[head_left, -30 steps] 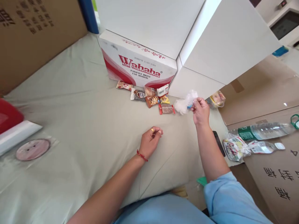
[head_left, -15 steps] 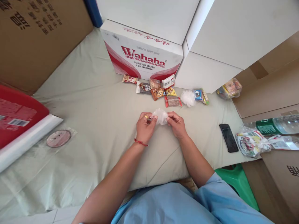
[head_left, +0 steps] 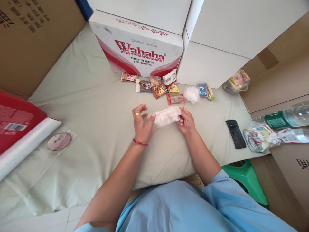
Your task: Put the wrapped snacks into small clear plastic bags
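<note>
A thin clear plastic bag (head_left: 167, 116), crumpled and stretched sideways, hangs between my hands above the cloth. My right hand (head_left: 187, 121) pinches its right end between thumb and fingers. At the other end, my left hand (head_left: 142, 124) has its thumb and fingers apart, the thumb tip by the bag's left edge; a ring and a red bracelet are on it. Just beyond the bag lie wrapped snacks: a red-ended packet (head_left: 176, 98), a brown cookie packet (head_left: 159, 91) and several others. A ball of crumpled clear plastic (head_left: 191, 94) sits to their right.
A Wahaha water carton (head_left: 142, 48) and white boxes (head_left: 205, 62) stand at the back. On the right are a phone (head_left: 236, 134), a plastic bottle (head_left: 287, 118) and a snack tub (head_left: 236, 81). A red container (head_left: 19, 120) stands at the left.
The plastic bag, bunched between both hands before, is now drawn out longer sideways. My left hand has moved left and its fingers have spread. My right hand still grips the bag.
</note>
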{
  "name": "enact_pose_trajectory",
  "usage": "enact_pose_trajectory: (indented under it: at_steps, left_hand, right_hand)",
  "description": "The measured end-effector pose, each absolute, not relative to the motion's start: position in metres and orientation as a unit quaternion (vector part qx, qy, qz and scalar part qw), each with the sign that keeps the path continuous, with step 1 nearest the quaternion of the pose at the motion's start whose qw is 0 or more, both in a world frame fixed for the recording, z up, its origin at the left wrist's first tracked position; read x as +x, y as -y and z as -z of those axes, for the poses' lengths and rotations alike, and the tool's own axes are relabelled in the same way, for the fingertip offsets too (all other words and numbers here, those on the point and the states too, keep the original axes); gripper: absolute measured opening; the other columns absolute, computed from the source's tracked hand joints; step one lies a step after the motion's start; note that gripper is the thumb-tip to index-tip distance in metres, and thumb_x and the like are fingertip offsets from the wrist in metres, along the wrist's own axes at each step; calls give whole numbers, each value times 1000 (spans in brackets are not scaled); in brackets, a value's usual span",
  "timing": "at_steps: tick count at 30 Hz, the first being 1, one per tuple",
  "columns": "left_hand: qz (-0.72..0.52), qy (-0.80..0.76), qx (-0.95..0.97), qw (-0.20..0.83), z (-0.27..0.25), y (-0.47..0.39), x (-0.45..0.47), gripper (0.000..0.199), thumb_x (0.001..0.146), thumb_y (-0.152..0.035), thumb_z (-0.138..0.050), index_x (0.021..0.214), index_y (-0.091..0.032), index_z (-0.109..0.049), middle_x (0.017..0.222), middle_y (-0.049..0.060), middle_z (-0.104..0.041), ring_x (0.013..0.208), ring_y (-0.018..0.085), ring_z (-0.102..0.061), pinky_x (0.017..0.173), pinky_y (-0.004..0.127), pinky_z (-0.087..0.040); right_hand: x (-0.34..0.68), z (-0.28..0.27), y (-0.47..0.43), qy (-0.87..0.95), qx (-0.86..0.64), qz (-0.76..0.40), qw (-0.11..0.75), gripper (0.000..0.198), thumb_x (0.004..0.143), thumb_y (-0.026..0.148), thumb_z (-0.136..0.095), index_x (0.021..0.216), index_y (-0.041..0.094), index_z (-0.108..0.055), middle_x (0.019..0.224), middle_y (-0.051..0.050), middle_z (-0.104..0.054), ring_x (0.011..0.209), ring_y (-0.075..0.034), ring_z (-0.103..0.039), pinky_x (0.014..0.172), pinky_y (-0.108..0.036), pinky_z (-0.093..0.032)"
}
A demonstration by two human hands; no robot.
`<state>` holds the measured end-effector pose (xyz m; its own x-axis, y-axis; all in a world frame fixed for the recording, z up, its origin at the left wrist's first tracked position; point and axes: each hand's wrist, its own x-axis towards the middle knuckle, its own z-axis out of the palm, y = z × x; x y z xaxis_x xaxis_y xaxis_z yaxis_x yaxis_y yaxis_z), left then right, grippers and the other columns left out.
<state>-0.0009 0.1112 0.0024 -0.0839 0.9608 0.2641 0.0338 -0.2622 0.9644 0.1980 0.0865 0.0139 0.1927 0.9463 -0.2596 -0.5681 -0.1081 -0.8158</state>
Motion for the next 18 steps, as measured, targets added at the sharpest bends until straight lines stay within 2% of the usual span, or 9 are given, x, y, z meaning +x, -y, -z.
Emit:
enact_pose_trajectory:
  at_steps: [3,6,9,11,14,16,18]
  left_hand:
    - [-524,-421,678,297,-5,-107,-2,57,88,-54,-71,135,-25,-55,137,12,-57,131,28,-54,112,49,-46]
    - [-470,-411,727,288,-2,-104,4,51,85,-50,-73,127,-23,-62,133,12,-61,131,30,-54,115,51,-42]
    - [-439,-447,692,358,4,-107,7,22,89,-43,-67,98,-22,-69,107,8,-70,108,26,-64,103,44,-49]
    - [-452,-480,624,419,7,-111,5,20,92,-40,-61,86,-22,-67,87,3,-69,86,20,-64,88,35,-51]
    - [-509,-513,499,478,9,-119,0,21,91,-42,-63,84,-22,-63,72,-2,-62,65,14,-58,68,27,-47]
    - [-541,-513,434,505,7,-124,-1,23,90,-43,-66,83,-23,-59,68,-5,-58,58,12,-54,61,25,-45]
    - [-556,-510,394,524,4,-125,-1,25,90,-44,-66,82,-23,-55,64,-7,-53,53,11,-52,57,24,-45]
  right_hand:
    - [201,-13,-87,208,-433,-610,630,35,72,34,-88,89,22,-59,58,12,-48,39,-1,-27,33,-10,-20]
    - [205,-13,-88,207,-432,-622,619,35,72,32,-87,88,22,-59,56,13,-46,38,-1,-23,31,-10,-19]
    - [208,-11,-89,207,-435,-625,614,36,69,31,-88,89,22,-59,55,13,-44,38,-1,-19,30,-11,-18]
    - [210,-10,-89,213,-443,-618,614,37,69,33,-88,89,22,-60,54,14,-42,38,-1,-19,30,-11,-18]
    - [209,-8,-91,227,-459,-592,623,39,68,36,-89,91,23,-60,57,13,-43,41,-2,-23,33,-12,-22]
    - [207,-7,-91,241,-478,-552,639,41,69,40,-89,93,24,-60,63,11,-47,45,-4,-30,37,-14,-27]
    - [204,-6,-89,279,-516,-495,641,40,76,49,-85,97,26,-60,74,7,-53,51,-5,-36,43,-16,-32]
